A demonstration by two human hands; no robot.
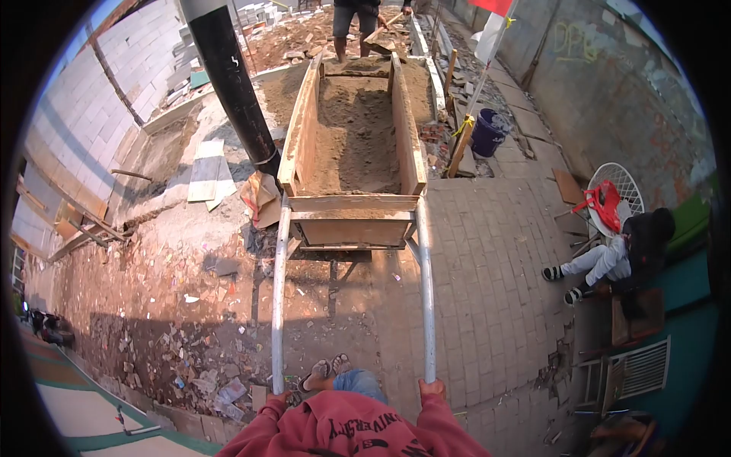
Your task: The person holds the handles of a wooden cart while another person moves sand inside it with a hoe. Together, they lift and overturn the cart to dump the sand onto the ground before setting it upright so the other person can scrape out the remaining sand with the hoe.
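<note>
A wooden handcart (352,202) stands in front of me, its long box holding brown sand (358,141). Two pale metal handles reach back from it toward my body. My left hand (279,397) is closed around the end of the left handle (279,320). Around the end of the right handle (429,312) my right hand (432,388) is closed in the same way. At the cart's far end a person (355,23) in dark shorts holds a shovel (379,44) over the sand. The cart's wheels are hidden under the box.
A black pole (232,84) rises close to the cart's left side. Right of the cart are a dark blue bucket (491,132) and a flag on a stick. Someone sits (620,255) at the right wall. Rubble (183,343) covers the left ground; paving (495,259) lies right.
</note>
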